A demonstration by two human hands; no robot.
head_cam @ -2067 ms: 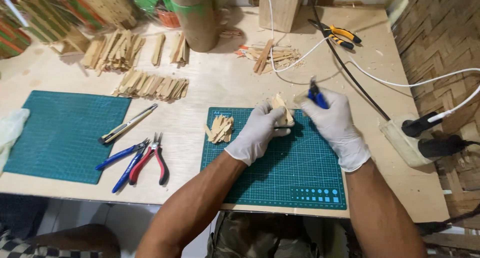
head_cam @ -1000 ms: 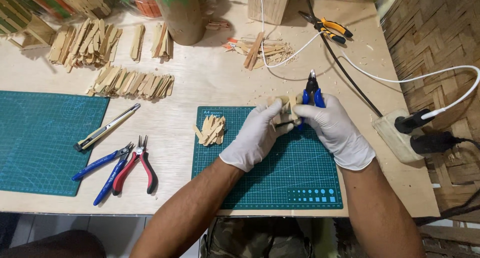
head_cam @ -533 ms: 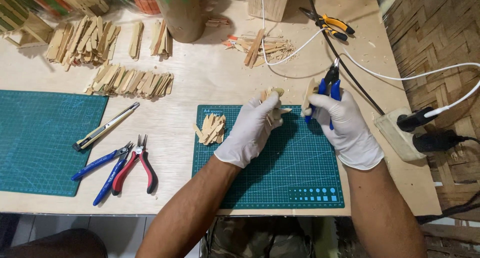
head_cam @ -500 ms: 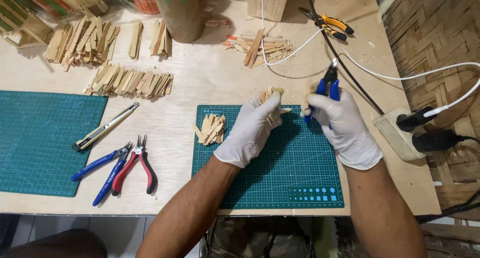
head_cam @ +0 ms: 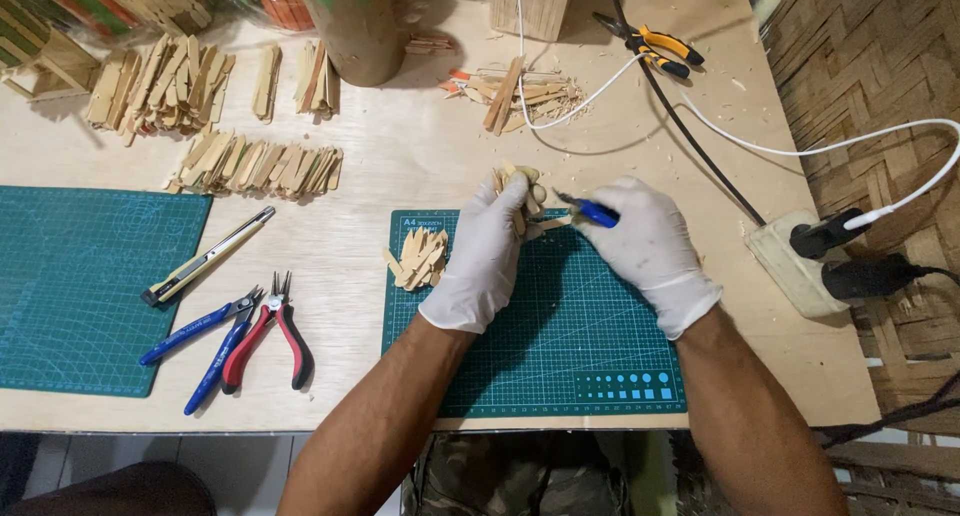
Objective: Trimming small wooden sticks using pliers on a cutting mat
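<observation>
Both my hands wear white gloves and meet over the top edge of a small green cutting mat (head_cam: 560,346). My left hand (head_cam: 487,251) grips a bundle of short wooden sticks (head_cam: 517,188), held upright. My right hand (head_cam: 648,248) is closed on a blue-handled cutter (head_cam: 592,211) whose tip points left and touches the bundle. A small heap of cut stick pieces (head_cam: 418,257) lies on the mat just left of my left hand.
Blue pliers and red-handled pliers (head_cam: 240,336) and a utility knife (head_cam: 206,257) lie left of the mat, beside a larger green mat (head_cam: 80,286). Stick piles (head_cam: 255,166), a cardboard tube (head_cam: 355,26), yellow-handled pliers (head_cam: 655,51), cables and a power strip (head_cam: 800,266) surround the work area.
My right hand has turned the blue cutter from pointing up to lying sideways, bringing its tip leftward onto the stick bundle. My left hand keeps holding the bundle in nearly the same place.
</observation>
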